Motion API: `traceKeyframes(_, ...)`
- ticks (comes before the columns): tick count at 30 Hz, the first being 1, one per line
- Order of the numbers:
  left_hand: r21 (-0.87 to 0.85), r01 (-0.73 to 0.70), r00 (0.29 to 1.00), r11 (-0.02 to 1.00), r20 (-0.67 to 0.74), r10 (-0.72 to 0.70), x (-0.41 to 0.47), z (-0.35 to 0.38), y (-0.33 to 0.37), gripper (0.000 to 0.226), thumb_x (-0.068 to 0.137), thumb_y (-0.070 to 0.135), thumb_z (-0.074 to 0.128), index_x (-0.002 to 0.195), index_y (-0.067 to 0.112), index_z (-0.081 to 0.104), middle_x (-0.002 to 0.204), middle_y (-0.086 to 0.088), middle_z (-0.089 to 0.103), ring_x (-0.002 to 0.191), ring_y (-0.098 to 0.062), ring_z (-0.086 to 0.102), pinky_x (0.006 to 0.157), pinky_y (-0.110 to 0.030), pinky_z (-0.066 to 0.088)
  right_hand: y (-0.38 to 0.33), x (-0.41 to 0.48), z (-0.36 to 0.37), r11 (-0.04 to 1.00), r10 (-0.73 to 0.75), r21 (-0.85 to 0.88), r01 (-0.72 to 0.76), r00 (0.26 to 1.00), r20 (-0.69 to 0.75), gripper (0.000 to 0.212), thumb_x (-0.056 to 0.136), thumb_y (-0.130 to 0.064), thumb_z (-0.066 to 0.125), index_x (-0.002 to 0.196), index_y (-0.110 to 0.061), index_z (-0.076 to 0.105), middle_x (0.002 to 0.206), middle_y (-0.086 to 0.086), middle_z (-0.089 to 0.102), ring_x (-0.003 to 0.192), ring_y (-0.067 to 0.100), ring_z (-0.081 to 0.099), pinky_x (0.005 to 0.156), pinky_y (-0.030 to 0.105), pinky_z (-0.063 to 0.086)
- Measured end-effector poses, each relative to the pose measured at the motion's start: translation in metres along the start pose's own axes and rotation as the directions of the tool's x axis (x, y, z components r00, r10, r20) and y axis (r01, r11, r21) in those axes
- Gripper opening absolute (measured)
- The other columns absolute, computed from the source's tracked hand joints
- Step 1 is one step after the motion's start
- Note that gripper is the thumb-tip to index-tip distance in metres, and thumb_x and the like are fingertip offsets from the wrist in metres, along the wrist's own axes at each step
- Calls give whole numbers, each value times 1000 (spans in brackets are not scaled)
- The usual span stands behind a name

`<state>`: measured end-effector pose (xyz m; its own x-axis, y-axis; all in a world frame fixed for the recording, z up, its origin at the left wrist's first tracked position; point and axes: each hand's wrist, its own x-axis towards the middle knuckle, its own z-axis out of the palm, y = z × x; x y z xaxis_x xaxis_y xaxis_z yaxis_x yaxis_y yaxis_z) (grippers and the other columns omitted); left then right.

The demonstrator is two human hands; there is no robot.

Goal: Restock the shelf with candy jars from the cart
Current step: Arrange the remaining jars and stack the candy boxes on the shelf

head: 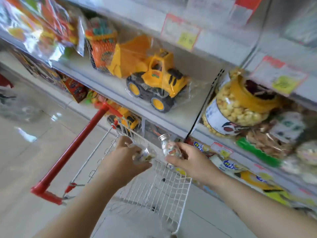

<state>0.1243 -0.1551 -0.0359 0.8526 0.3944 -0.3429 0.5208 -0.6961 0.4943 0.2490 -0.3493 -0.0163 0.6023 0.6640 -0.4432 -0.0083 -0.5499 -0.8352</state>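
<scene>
Jars (167,146) blurred, half-hidden in hands (126,158)

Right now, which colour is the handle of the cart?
The cart handle is red; the head view shows it clearly.

Both arms out in front, bare, converging toward the middle. Left forearm (85,198) comes up from lower left, wrist roughly straight, back of the left hand (126,158) facing the head camera. Its fingers are curled round a small jar (145,155) that lies tipped on its side. Right forearm (248,200) comes in from lower right. The right hand (187,159) is also back-up, fingers and thumb wrapped on a capped jar (166,146), cap end up and sticking out above the hand. Hands near each other, not touching. Motion blur, so individual finger placement isn't readable.
</scene>
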Motion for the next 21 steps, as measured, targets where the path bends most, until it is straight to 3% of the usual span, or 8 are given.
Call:
traceKeyframes(4,-56,-139,987,989,-86,134,-34,-60,72,71,52,85,55,102,38,71,120,14,35,89,-5,59,81,-34,57,-58,-67,-45,996,-83,-41,77,981,-176,32,85,-57,64,104,-32,66,87,-14,72,82,3,65,79,33,49)
traceKeyframes(7,-14,-236,970,972,-68,235,-50,-99,136,65,57,82,56,103,38,68,119,14,36,76,-6,65,74,-36,58,-89,-108,-78,992,-120,-65,105,945,-304,17,90,-46,65,101,-32,66,95,-7,74,89,10,68,85,32,50)
traceKeyframes(9,56,-290,955,955,-38,293,-57,-122,175,59,65,81,58,106,39,63,124,15,34,70,-6,66,77,-34,57,-105,-129,-100,989,-149,-33,147,915,-376,13,90,-38,69,102,-35,67,98,-7,75,92,11,70,89,31,51)
traceKeyframes(13,116,-412,904,904,-73,421,-61,-147,230,75,62,85,55,120,37,61,128,15,34,95,-7,58,84,-30,50,-134,-166,-143,970,-222,-33,239,832,-508,14,89,-29,71,100,-36,67,99,-11,74,89,1,68,75,13,49)
traceKeyframes(17,113,-474,870,873,-92,484,-62,-153,269,64,71,74,66,120,33,63,121,17,37,91,-3,58,80,-29,52,-149,-190,-186,943,-315,-129,308,691,-651,26,86,-30,73,111,-33,65,102,-14,73,96,2,67,86,24,50)
traceKeyframes(21,161,-511,846,844,-82,528,-63,-153,306,70,72,74,65,126,30,62,126,14,37,93,-6,61,86,-35,54,-151,-193,-238,935,-353,-277,221,503,-789,30,85,-31,75,113,-27,64,101,-10,70,91,9,65,79,27,49)
